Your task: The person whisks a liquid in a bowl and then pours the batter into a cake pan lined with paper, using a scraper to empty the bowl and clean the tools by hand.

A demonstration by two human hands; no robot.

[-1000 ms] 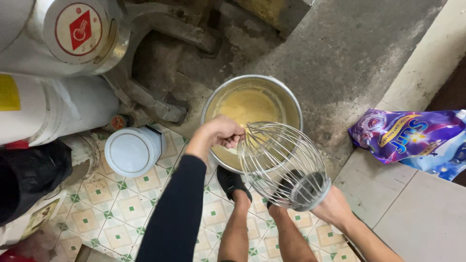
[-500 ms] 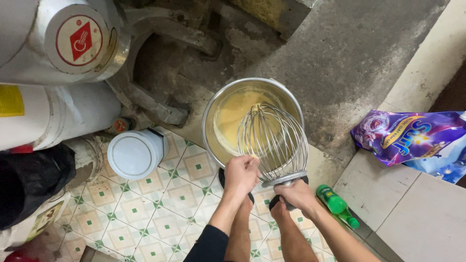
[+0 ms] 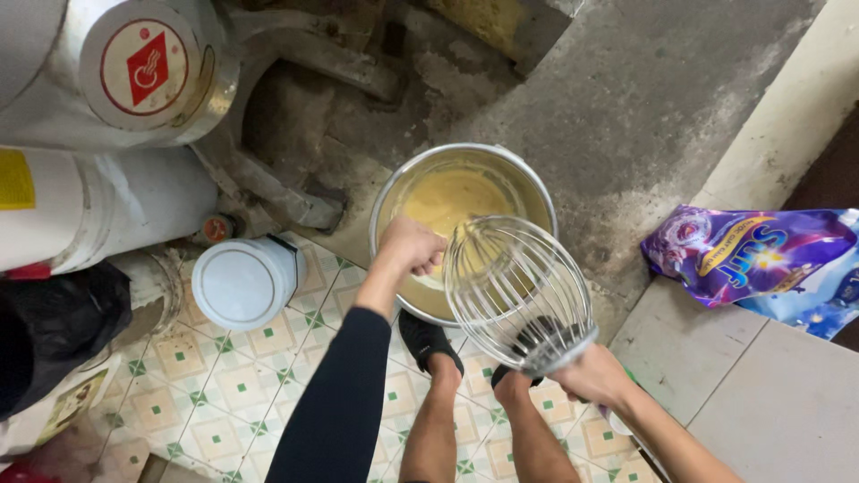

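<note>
Left hand (image 3: 413, 248): just left of frame centre, arm in a black sleeve rising from the bottom edge; the fingers are curled closed at the near rim of the bowl, touching the narrow end of the whisk's wires. Whether they pinch the wires or the rim I cannot tell.
Right hand (image 3: 598, 376): lower right of centre, bare forearm coming in from the bottom right corner; fingers wrapped tight around the wide collar end of the whisk.
Wire whisk (image 3: 519, 291): large balloon cage of steel wires, held in the air over the bowl's near right rim. Its long axis runs diagonally, wide ringed end at the lower right in the right hand, tapered end pointing to the upper left, down toward the batter.
Steel bowl (image 3: 537, 192): round, in the middle of the frame, standing on the floor where rough concrete meets patterned tiles; it holds pale yellow batter (image 3: 452, 197).
Feet: two legs in dark shoes (image 3: 429, 340) just below the bowl.
White lidded jar (image 3: 242, 282): left of the bowl, on the tiles.
Purple pouch (image 3: 752, 255): right edge, well apart from the bowl.
</note>
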